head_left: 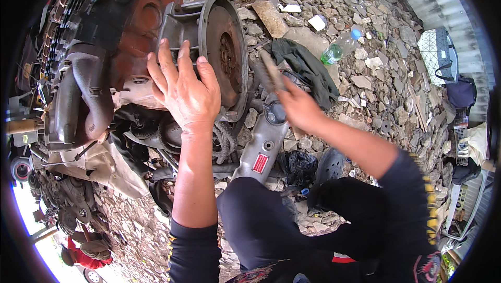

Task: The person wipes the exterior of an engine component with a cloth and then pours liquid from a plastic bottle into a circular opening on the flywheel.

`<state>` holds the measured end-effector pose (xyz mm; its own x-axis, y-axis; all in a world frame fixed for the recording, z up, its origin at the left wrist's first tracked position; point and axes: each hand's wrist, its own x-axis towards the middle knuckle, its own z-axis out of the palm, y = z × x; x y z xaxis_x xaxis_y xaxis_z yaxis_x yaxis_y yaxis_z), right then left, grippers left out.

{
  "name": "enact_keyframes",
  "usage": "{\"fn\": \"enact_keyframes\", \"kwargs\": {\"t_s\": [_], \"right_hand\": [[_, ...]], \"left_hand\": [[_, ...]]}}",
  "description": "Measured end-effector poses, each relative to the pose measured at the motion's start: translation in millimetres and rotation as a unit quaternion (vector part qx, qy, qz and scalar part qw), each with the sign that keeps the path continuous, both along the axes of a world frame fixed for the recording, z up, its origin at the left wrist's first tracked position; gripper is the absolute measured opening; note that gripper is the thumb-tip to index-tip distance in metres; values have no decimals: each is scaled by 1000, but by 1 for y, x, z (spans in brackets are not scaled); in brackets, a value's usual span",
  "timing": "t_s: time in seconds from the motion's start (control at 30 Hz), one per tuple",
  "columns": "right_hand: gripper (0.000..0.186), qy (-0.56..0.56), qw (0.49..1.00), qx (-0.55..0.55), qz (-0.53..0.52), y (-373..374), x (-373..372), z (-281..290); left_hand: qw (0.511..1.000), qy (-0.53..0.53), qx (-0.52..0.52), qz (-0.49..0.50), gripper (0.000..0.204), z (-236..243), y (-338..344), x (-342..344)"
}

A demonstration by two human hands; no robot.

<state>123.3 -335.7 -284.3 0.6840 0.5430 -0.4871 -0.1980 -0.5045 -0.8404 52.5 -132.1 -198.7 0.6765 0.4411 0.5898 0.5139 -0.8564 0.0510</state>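
My left hand [185,92] rests with its fingers spread against the grey metal housing [182,24] beside a large round flywheel [235,37]. The flywheel stands on edge at the end of a reddish-brown engine block [141,27]. To the right of the flywheel, my right hand [300,106] is closed round a long wooden-looking tool [272,70]. Motion smears the tool, so its head and exact kind cannot be made out. Just below that hand lies a silver valve cover [258,144] with a dark round cap and a red label.
Dark cloth [308,66] and a bottle with a blue cap [339,47] lie on the broken-stone ground [365,121]. Near my knees are a black plastic bag [298,167] and a dark clog [331,165]. Bags [438,56] stand by a corrugated wall. A person in red [86,254] is at lower left.
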Motion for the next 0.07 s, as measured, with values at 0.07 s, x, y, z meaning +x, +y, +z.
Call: {"fn": "enact_keyframes", "kwargs": {"t_s": [0.07], "right_hand": [[65,-17,999,6,-27,29,-10,-14]], "left_hand": [[1000,12,-6,7,42,2,1,-3]]}}
